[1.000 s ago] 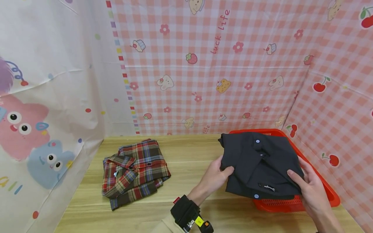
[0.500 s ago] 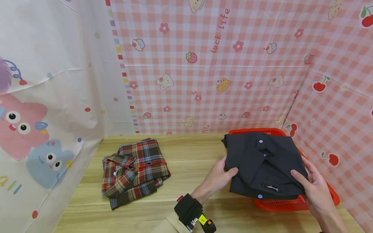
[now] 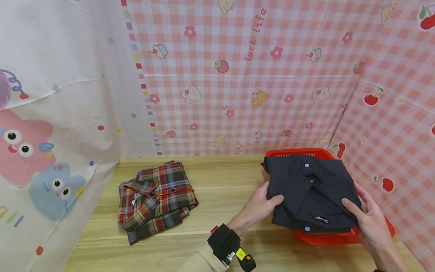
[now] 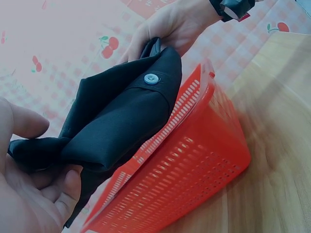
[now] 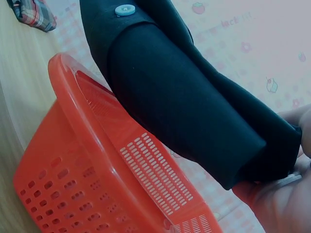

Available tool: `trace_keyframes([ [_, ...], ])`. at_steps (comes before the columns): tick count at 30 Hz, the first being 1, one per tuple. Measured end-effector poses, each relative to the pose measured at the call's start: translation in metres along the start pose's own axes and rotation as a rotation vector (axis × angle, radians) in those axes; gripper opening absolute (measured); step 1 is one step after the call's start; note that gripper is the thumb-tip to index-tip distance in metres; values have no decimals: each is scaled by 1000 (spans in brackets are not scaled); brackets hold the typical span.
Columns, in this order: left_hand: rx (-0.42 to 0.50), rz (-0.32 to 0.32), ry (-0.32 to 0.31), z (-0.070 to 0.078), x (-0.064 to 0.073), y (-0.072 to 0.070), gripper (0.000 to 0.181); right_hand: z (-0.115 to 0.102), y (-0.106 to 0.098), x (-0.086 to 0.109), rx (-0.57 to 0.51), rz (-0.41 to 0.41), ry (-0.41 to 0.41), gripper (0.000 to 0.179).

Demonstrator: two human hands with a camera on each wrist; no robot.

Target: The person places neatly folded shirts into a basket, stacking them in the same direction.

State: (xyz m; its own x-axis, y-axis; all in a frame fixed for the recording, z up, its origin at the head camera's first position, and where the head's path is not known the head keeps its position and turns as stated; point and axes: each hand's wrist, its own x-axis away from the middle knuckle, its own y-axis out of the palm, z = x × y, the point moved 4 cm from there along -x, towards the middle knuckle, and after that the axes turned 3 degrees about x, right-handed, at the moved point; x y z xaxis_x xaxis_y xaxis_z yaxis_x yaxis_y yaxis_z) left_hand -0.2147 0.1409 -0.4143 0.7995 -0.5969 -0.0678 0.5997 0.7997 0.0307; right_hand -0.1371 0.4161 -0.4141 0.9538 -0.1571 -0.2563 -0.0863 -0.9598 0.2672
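Observation:
A folded black shirt (image 3: pixel 292 189) with pale buttons is held up over the red plastic basket (image 3: pixel 316 238). My left hand (image 3: pixel 259 204) pinches its left side, thumb on top and fingers beneath. On the opposite side my right hand (image 3: pixel 370 219) grips the cloth the same way. The left wrist view shows the shirt (image 4: pixel 126 111) as a thick folded bundle above the basket's rim (image 4: pixel 206 80). In the right wrist view, a gap shows between the shirt (image 5: pixel 165 87) and the basket (image 5: pixel 73 160). Most of the basket's inside is hidden by the shirt in the head view.
A folded plaid shirt (image 3: pixel 158 200) lies at the left of the wooden table (image 3: pixel 217 181). A pink checked cloth wall (image 3: pixel 204 75) stands behind, and another on the right, close to the basket. A white patterned sheet (image 3: pixel 74 113) hangs at the left.
Both hands have shifted slightly to the right with the black shirt, further over the basket. The plaid shirt and the basket stay in place.

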Motion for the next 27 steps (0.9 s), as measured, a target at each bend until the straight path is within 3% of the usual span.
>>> trace_keyframes([
  [27, 10, -41, -57, -12, -16, 16, 52, 6, -16, -2, 77, 115, -13, 57],
])
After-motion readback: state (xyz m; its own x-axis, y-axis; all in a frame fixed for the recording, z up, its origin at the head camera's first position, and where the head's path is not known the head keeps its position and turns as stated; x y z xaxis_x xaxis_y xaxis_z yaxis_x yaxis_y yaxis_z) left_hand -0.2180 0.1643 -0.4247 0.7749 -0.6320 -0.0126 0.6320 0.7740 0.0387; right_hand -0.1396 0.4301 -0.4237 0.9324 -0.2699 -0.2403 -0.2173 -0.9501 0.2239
